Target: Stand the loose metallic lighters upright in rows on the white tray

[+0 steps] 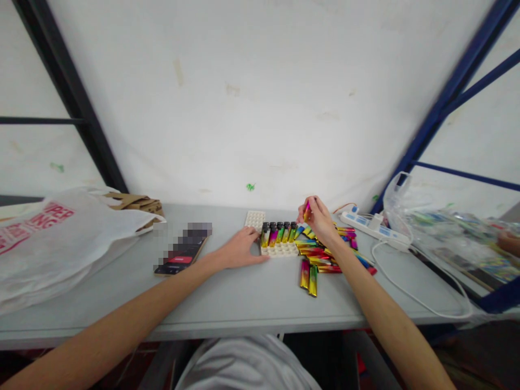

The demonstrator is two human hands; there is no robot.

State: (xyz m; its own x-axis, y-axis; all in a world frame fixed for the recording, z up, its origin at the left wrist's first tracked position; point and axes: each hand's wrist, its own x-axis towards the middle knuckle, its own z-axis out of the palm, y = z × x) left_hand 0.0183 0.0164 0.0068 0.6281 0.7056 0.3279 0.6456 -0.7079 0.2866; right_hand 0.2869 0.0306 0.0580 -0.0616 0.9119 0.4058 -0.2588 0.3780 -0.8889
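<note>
My left hand (241, 248) is at the left end of a white tray with holes (280, 251), its thumb along the front edge and its fingers toward the back, steadying it. Several metallic lighters (278, 233) with black tops stand upright in rows in the tray's rear part; the front holes show bare. Raised to the right of the tray, my right hand (318, 218) is closed on a pink-and-gold lighter (307, 211), partly hidden by the fingers. Below it lies a pile of shiny multicoloured lighters (320, 254), with a green-gold lighter (312, 280) and another beside it nearer the front edge.
Behind my left hand lies a second white holed piece (255, 219). A phone (182, 257) rests to the left, beside a white plastic bag (60, 238). At the right are a power strip (376, 228) and its white cable (414, 298). Another person's hand (508, 242) shows at the far right.
</note>
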